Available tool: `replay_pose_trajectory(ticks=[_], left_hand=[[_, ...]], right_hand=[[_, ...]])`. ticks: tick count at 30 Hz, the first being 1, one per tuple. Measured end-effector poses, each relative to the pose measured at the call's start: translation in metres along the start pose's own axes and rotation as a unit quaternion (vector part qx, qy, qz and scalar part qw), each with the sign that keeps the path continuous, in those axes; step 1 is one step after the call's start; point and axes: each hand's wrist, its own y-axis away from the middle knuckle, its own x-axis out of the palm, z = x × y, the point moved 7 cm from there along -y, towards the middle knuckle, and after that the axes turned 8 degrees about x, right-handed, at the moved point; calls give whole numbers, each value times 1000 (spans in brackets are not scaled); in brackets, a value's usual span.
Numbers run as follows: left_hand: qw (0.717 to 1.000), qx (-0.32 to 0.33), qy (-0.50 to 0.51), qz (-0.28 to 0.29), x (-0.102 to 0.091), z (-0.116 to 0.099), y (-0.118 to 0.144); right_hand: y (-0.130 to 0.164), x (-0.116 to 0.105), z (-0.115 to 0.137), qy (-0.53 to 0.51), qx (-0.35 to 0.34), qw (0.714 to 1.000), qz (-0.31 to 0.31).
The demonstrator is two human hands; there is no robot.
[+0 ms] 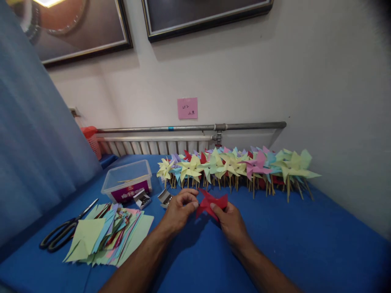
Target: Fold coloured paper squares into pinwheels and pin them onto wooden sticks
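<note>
Pink note's (187,108) writing too small.

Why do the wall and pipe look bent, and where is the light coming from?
Head view: wide lens bows the pipe and darkens the corners; a lamp glares in the picture frame top left; both hands on the red pinwheel cast soft shadows toward the viewer.

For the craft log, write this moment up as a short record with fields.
left hand: fingers pinch the left edge of the red paper pinwheel
right hand: holds the pinwheel's lower right side
finished pinwheels: long row on sticks along the wall, mixed colours
cut paper squares: loose stack left of the hands
scissors: closed, beside the stack
plastic box: clear, behind the stack
surface: blue tablecloth
</note>
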Motion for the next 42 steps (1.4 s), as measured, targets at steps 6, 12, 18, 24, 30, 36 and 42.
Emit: replay_pose_trajectory(ticks=[6, 12, 18, 24, 30, 36, 42], left_hand=[[997, -13, 73, 12, 19, 19, 2], [998, 22, 61, 11, 19, 14, 2], [999, 13, 21, 31, 19, 13, 2], [1000, -16, 7, 17, 20, 24, 2], [999, -31, 41, -5, 20, 30, 4], [1000, -14, -13, -25, 17, 23, 5], [998, 6, -44, -32, 16, 16, 6]], right_hand=[[3, 8, -5, 20, -9, 1000, 5], [1, 16, -11, 0, -6, 999, 33], [1, 18, -14, 1, -9, 999, 50], [1, 19, -14, -13, -5, 998, 56], [1, 21, -16, -16, 1, 997, 72], [0, 22, -18, -13, 5, 997, 79], [-3, 20, -22, -5, 2, 997, 77]])
